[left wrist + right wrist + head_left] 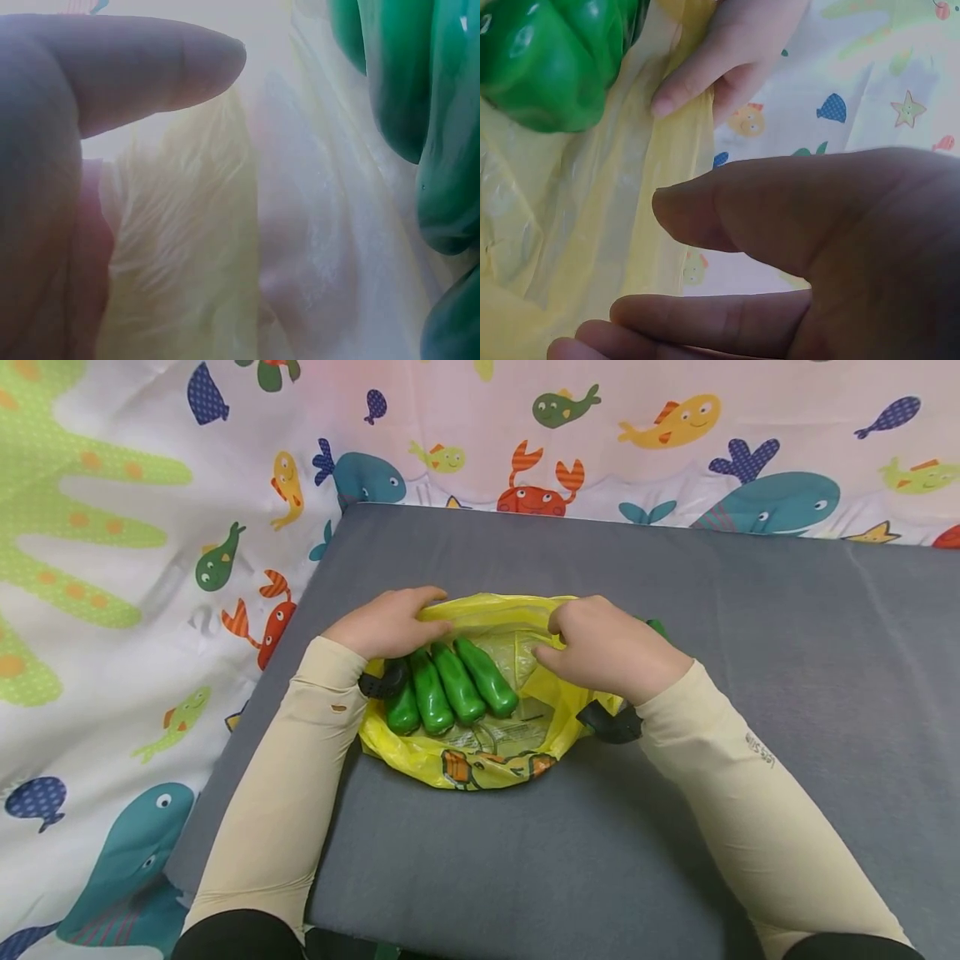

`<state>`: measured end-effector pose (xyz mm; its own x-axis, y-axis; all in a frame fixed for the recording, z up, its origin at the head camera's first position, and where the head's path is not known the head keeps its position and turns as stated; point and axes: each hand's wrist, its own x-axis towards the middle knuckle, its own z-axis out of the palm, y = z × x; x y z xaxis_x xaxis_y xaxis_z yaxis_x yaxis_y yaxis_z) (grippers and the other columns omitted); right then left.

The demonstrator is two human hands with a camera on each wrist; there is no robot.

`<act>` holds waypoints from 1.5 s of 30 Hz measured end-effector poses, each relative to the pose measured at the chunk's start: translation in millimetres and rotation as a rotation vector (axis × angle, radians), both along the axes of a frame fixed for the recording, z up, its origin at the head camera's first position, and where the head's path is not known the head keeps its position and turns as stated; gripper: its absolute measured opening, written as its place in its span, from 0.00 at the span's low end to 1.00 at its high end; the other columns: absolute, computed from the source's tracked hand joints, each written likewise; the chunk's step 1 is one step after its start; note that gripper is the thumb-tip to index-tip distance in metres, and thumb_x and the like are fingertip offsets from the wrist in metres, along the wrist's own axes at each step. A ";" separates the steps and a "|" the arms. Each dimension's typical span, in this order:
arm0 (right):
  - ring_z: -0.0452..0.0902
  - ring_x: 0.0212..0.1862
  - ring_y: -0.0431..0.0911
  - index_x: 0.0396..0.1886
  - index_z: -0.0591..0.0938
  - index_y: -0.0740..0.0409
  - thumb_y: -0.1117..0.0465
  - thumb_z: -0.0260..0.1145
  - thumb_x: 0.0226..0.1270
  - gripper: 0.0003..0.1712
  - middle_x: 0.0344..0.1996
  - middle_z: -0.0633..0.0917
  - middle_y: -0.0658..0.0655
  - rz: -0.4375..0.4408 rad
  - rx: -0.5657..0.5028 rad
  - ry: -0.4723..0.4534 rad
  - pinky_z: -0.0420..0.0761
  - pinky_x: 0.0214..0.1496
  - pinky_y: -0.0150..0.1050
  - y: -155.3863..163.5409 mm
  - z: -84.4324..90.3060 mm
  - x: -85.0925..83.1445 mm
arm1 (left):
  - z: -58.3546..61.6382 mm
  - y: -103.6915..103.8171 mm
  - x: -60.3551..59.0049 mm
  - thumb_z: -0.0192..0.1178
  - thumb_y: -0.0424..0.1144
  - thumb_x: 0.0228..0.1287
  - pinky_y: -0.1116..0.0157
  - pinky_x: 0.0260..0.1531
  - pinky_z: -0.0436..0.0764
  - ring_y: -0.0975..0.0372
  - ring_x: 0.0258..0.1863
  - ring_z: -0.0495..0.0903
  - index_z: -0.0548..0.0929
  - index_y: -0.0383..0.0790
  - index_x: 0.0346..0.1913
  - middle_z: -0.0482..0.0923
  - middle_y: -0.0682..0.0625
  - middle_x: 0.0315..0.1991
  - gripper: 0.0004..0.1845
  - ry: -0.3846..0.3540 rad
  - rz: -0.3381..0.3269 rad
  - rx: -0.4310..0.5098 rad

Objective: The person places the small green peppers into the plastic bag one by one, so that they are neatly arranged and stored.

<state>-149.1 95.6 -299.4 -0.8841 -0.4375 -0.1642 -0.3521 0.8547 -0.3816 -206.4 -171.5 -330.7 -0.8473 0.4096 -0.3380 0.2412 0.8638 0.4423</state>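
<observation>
A yellow plastic bag (405,760) lies on the grey table with its mouth spread wide. Inside, on its left side, several glossy green peppers (453,683) lie side by side. My left hand (390,622) holds the bag's far left rim, thumb on the inner side and fingers outside. In the left wrist view its thumb (157,64) crosses the top of the rim. Over the right rim is my right hand (611,647), thumb apart from the fingers. The right wrist view shows a gap between that thumb (712,206) and the fingers, with the bag just beyond.
A small green thing (657,627) shows past my right hand, mostly hidden by it. The grey table (787,710) extends far to the right. A white cloth with sea animals (465,410) hangs along the back and left edges.
</observation>
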 end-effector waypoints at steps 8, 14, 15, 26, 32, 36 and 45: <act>0.56 0.17 0.43 0.12 0.63 0.54 0.57 0.58 0.65 0.22 0.14 0.56 0.48 -0.027 -0.034 0.068 0.61 0.22 0.38 13.6 -0.5 3.9 | -1.3 -0.2 -1.2 0.52 0.54 0.71 0.51 0.63 0.67 0.53 0.64 0.68 0.63 0.44 0.73 0.68 0.45 0.68 0.33 0.007 -0.001 0.000; 0.51 0.18 0.42 0.12 0.59 0.52 0.59 0.54 0.62 0.21 0.15 0.53 0.48 -0.092 -0.083 0.097 0.57 0.22 0.38 24.1 1.3 6.9 | -2.9 -0.7 -2.1 0.52 0.55 0.72 0.51 0.63 0.68 0.53 0.63 0.69 0.63 0.44 0.74 0.69 0.45 0.67 0.33 0.006 -0.001 -0.003; 0.51 0.18 0.42 0.12 0.59 0.52 0.60 0.54 0.61 0.20 0.15 0.54 0.48 -0.100 -0.088 0.098 0.57 0.22 0.38 26.3 1.7 7.4 | -2.8 -0.6 -2.1 0.52 0.55 0.71 0.51 0.63 0.68 0.53 0.63 0.69 0.63 0.44 0.74 0.69 0.45 0.67 0.33 0.003 -0.001 -0.004; 0.60 0.19 0.44 0.23 0.79 0.58 0.58 0.55 0.62 0.13 0.15 0.62 0.50 -0.187 -0.062 0.056 0.61 0.23 0.40 50.3 2.1 6.7 | -1.1 0.8 -3.5 0.52 0.55 0.71 0.51 0.63 0.67 0.53 0.63 0.69 0.63 0.44 0.74 0.68 0.45 0.68 0.33 -0.001 -0.006 -0.005; 0.66 0.22 0.46 0.28 0.83 0.59 0.56 0.56 0.64 0.14 0.17 0.70 0.52 -0.222 -0.045 0.048 0.64 0.24 0.40 61.3 1.7 2.9 | -1.5 0.0 -2.6 0.53 0.55 0.70 0.51 0.64 0.66 0.53 0.64 0.68 0.62 0.44 0.74 0.68 0.45 0.68 0.34 -0.001 -0.005 -0.009; 0.71 0.27 0.49 0.34 0.85 0.60 0.54 0.57 0.64 0.16 0.23 0.78 0.56 -0.251 -0.045 0.020 0.69 0.28 0.43 68.8 -0.1 -1.6 | -0.3 -0.3 -2.7 0.53 0.54 0.70 0.51 0.63 0.67 0.53 0.64 0.68 0.63 0.44 0.74 0.68 0.45 0.68 0.34 0.010 -0.014 -0.006; 0.79 0.46 0.60 0.49 0.84 0.69 0.48 0.62 0.64 0.27 0.48 0.83 0.70 -0.285 0.003 -0.064 0.77 0.46 0.59 94.3 -0.5 -9.9 | 2.5 -0.5 -1.4 0.52 0.55 0.71 0.51 0.63 0.66 0.52 0.65 0.68 0.62 0.44 0.74 0.67 0.45 0.69 0.34 0.006 -0.011 -0.009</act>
